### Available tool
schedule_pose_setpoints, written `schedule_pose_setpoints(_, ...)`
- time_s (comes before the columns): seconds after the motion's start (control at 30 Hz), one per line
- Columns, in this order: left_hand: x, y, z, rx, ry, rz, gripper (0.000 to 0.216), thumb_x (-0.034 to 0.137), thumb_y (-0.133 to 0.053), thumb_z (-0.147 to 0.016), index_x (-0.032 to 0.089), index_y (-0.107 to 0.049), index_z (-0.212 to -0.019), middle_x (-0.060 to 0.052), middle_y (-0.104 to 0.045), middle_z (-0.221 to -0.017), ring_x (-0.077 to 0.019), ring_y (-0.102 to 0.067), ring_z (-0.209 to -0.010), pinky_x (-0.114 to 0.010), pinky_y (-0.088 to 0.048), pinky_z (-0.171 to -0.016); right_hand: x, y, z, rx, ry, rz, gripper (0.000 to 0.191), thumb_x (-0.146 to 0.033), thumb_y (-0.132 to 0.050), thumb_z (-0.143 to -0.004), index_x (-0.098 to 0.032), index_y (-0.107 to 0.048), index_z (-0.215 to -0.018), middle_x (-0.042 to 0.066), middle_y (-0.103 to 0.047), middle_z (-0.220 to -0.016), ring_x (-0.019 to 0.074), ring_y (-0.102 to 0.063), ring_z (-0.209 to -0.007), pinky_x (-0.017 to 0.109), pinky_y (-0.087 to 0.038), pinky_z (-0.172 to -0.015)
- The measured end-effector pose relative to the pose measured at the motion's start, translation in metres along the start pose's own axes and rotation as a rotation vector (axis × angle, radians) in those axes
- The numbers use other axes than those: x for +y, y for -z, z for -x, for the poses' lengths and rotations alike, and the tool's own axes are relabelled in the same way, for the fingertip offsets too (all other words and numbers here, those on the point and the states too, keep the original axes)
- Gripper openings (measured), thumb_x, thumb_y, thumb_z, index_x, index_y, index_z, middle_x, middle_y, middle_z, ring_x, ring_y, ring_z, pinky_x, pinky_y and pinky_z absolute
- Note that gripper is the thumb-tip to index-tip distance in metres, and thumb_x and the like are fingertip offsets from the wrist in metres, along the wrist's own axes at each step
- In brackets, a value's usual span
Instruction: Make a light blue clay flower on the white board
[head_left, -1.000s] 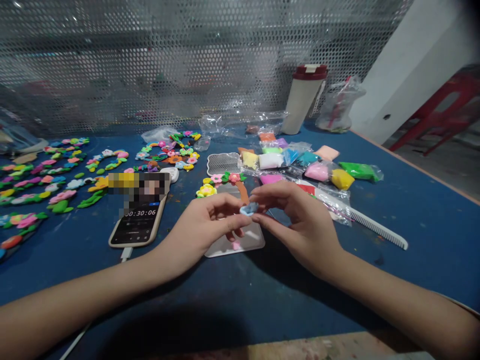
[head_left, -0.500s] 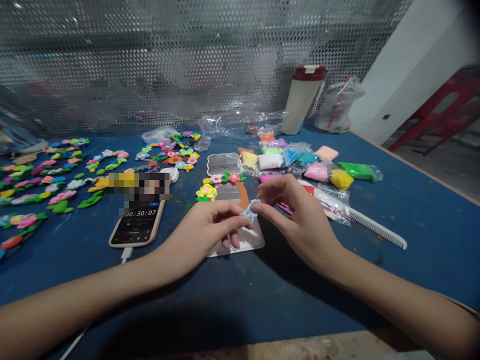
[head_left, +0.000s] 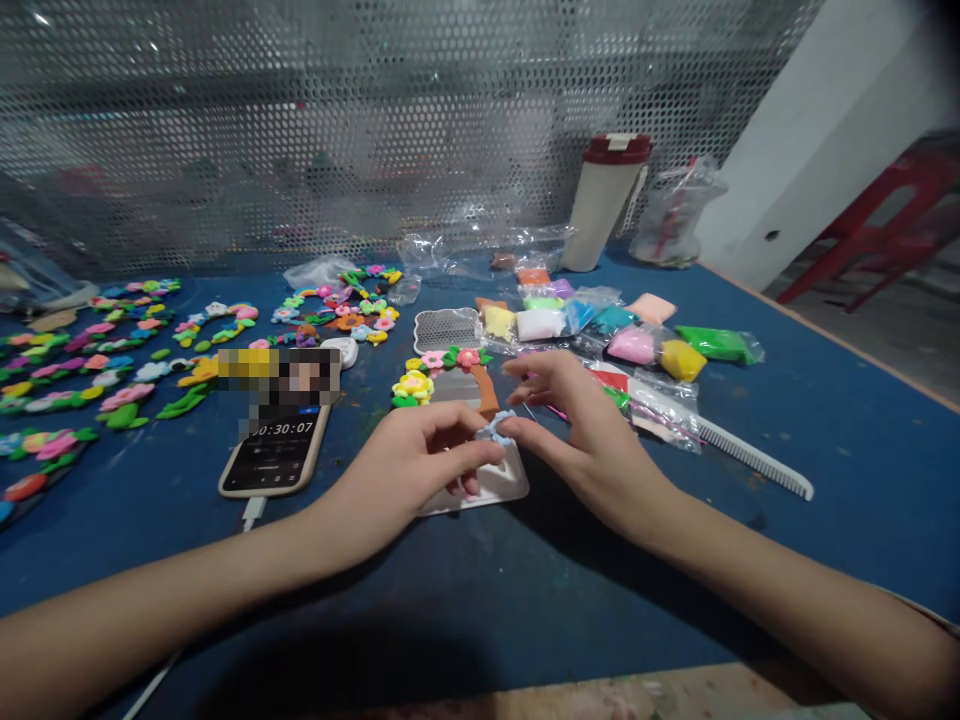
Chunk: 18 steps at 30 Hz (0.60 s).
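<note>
My left hand (head_left: 420, 455) and my right hand (head_left: 581, 430) meet over a small white tray (head_left: 499, 485) in the middle of the blue table (head_left: 480, 600). Both pinch a small light-blue clay flower (head_left: 496, 427) between thumb and fingertips. The right hand's other fingers are spread above it. Just behind the hands lies a brown clay strip (head_left: 486, 392) topped with pink, yellow and green clay flowers (head_left: 442, 365).
A phone (head_left: 276, 450) showing a timer lies at the left, cable attached. Rows of finished clay flowers (head_left: 112, 350) cover the far left. Bagged coloured clay (head_left: 637, 340), a white comb (head_left: 754, 458), a red-lidded tumbler (head_left: 604, 200) and a perforated metal screen (head_left: 337, 120) stand behind.
The blue clay piece has been worked from a flat lump into a thinner, ruffled shape. Both hands shifted slightly down toward the tray; the right hand's fingers spread wider.
</note>
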<state>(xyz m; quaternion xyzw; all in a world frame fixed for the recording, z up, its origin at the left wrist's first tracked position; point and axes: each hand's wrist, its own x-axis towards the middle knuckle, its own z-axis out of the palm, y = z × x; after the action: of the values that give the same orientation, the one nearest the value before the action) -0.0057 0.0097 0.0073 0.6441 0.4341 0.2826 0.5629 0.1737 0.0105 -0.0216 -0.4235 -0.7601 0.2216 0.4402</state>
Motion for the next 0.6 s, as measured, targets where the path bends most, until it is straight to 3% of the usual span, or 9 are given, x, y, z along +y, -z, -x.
schedule_pose_setpoints(0.1, -0.001, 0.001, -0.003, -0.032, 0.004, 0.081, 0.007, 0.023, -0.063, -0.08, 0.016, -0.064, -0.079, 0.005, -0.061, -0.061, -0.0085, -0.055, -0.053, -0.018, -0.045, -0.054, 0.001, 0.001, -0.001, -0.015, 0.029, -0.019, 0.025, -0.022, -0.061, -0.085, -0.02, -0.054, -0.109, 0.007, -0.062, -0.106, 0.0187, -0.06, -0.092, 0.036, -0.05, -0.081)
schedule_pose_setpoints(0.27, -0.004, 0.002, -0.006, -0.074, 0.022, 0.148, 0.013, 0.028, -0.065, -0.08, 0.015, -0.066, -0.084, 0.002, -0.065, -0.068, -0.0102, -0.06, -0.06, -0.019, -0.049, -0.057, 0.0, 0.0, 0.0, 0.011, 0.2, 0.117, 0.02, -0.018, -0.066, -0.08, -0.018, -0.056, -0.097, 0.007, -0.064, -0.093, 0.0195, -0.061, -0.087, 0.032, -0.052, -0.074)
schedule_pose_setpoints(0.43, -0.007, 0.002, -0.007, -0.018, 0.018, 0.207, 0.014, 0.028, -0.067, -0.079, 0.014, -0.067, -0.082, 0.001, -0.066, -0.072, -0.0103, -0.06, -0.065, -0.018, -0.05, -0.058, -0.003, -0.001, 0.001, -0.028, 0.383, 0.151, 0.019, -0.013, -0.056, -0.087, -0.017, -0.061, -0.105, 0.011, -0.066, -0.107, 0.0194, -0.062, -0.101, 0.033, -0.051, -0.084)
schedule_pose_setpoints(0.5, -0.01, 0.003, -0.008, 0.032, 0.006, 0.221, 0.015, 0.029, -0.068, -0.078, 0.014, -0.067, -0.08, 0.001, -0.066, -0.07, -0.0095, -0.06, -0.064, -0.017, -0.049, -0.057, -0.004, 0.0, 0.002, -0.078, 0.378, 0.095, 0.023, -0.011, -0.054, -0.088, -0.017, -0.063, -0.108, 0.012, -0.065, -0.115, 0.0201, -0.06, -0.108, 0.035, -0.049, -0.09)
schedule_pose_setpoints(0.6, -0.013, 0.005, -0.009, 0.074, -0.005, 0.191, 0.016, 0.029, -0.067, -0.079, 0.014, -0.068, -0.076, 0.001, -0.066, -0.066, -0.0084, -0.06, -0.06, -0.016, -0.047, -0.057, -0.005, 0.001, 0.003, -0.124, 0.211, -0.118, 0.025, -0.013, -0.051, -0.091, -0.021, -0.06, -0.113, 0.007, -0.064, -0.12, 0.0173, -0.058, -0.111, 0.034, -0.046, -0.095)
